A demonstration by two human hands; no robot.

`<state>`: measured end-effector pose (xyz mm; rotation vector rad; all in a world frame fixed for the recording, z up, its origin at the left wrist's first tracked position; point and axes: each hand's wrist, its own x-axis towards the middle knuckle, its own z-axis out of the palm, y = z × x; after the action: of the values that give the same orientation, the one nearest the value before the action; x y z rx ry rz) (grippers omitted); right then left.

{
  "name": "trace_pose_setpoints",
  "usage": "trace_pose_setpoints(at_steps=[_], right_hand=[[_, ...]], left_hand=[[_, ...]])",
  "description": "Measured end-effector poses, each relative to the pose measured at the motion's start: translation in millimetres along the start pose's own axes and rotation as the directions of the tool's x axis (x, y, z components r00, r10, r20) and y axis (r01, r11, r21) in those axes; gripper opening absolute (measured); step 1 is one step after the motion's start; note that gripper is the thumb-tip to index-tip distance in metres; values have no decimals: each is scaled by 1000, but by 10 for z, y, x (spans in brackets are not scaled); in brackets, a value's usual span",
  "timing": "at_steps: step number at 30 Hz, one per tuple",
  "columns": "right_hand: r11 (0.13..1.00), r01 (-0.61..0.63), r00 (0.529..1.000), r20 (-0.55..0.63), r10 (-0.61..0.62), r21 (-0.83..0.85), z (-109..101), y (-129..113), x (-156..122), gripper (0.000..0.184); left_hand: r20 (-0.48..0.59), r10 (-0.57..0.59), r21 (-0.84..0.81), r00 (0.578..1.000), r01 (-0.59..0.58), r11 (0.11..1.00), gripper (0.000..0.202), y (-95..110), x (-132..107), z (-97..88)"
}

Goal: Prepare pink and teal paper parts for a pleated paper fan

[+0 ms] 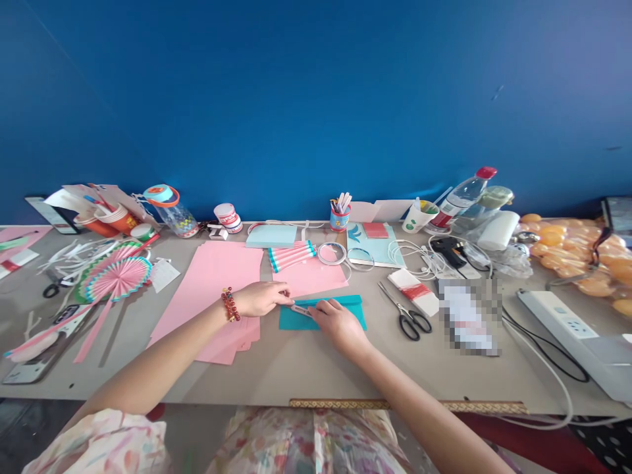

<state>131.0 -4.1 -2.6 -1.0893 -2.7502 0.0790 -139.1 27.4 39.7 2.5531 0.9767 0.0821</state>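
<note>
Head view: teal paper (300, 322) runs lengthwise left to right

I can read no words, brands or numbers on my grey counter (276, 375). The red-and-white label (447, 212) on the clear, red-capped plastic bottle (468, 189) is too small to make out, as are the green marks on the white paper cup (415, 220). Pixels hide any print on the whitish packet (467, 316).
</note>
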Motion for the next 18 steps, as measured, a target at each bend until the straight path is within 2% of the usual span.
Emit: trace_pose_setpoints(at_steps=[5,12,15,18], right_hand=[[1000,12,1000,-4,-12,-9,-18,-8,-2,23],[996,87,994,-66,-85,32,4,-88,-199,25],[996,88,992,-90,-85,24,-29,-102,-258,26],[994,90,991,-105,-82,69,-167,-45,-328,31]], left_hand=[[-1,1,2,1000,-1,1000,47,7,-7,10],[-23,-1,-27,1000,1,1000,48,4,-36,21],[-83,-16,-78,996,10,997,44,-10,-62,66],[-169,-59,-101,984,43,994,32,8,-83,156]])
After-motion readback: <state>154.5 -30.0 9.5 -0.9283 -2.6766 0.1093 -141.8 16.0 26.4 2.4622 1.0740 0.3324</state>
